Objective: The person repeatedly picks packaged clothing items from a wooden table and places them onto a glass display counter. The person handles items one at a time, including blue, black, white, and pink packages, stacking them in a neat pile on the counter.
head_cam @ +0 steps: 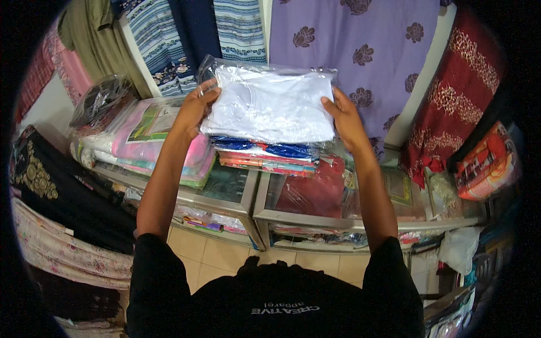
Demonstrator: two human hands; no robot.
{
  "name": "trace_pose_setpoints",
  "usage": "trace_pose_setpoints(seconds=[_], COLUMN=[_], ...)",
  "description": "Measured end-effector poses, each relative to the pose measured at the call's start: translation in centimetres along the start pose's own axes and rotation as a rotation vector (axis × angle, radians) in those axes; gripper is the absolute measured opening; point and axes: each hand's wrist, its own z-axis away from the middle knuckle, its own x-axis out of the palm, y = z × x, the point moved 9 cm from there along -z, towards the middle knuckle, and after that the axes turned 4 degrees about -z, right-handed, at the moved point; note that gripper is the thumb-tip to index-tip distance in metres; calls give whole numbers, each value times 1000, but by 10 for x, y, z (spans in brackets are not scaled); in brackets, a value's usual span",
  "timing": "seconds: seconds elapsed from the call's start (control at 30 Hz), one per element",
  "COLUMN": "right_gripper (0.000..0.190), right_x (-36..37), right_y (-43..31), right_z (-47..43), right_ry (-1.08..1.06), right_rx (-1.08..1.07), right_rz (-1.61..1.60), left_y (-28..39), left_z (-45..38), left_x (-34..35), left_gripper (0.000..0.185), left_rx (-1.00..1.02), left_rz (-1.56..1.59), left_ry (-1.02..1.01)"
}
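Observation:
Both arms reach forward around a folded white garment (pixel 270 105) in a clear plastic bag. My left hand (pixel 198 105) grips its left edge, thumb on top and fingers partly hidden by the film. At the opposite edge, my right hand (pixel 342 114) holds on with its thumb over the front. Just below the package shows a stack of folded fabrics (pixel 268 158), blue, white, red and patterned, in plastic. Whether the white package touches that stack cannot be told. The stack sits on a glass-topped display counter (pixel 228 181).
Wrapped pink bedding (pixel 160 148) is piled on the counter's left, a dark bagged bundle (pixel 103 105) behind it. A flat dark red package (pixel 315 190) appears right of centre. Purple curtain fabric (pixel 329 42) hangs behind, and a red bagged bundle (pixel 486 164) stands at far right.

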Motion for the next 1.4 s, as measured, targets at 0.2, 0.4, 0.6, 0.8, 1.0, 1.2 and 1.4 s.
trace_pose_setpoints(seconds=[0.2, 0.4, 0.6, 0.8, 1.0, 1.2, 1.4], right_gripper=[36, 41, 49, 55, 62, 62, 61], right_x=[3, 4, -4, 2, 22, 60, 49], right_y=[16, 36, 32, 28, -32, 18, 61], right_z=[-23, -25, -23, -17, -3, -29, -39], right_ry=[81, 68, 161, 115, 363, -30, -192], right_rx=[21, -14, -85, -1, -425, -221, -55], right_rz=[65, 217, 726, 930, 1182, 1332, 1192], left_y=[-12, -33, -50, -26, 26, -43, -86], left_z=[-48, -62, -77, -72, -22, -48, -62], left_x=[-27, -51, -62, -55, 5, 44, 30], left_gripper=[44, 65, 97, 105, 78, 82, 84], left_rx=[-51, -11, 24, 186, 829, 422, 271], left_rz=[-78, -257, -395, -1073, -1461, -1509, -1518], left_ry=[-59, -128, -43, -11, 84, -315, -352])
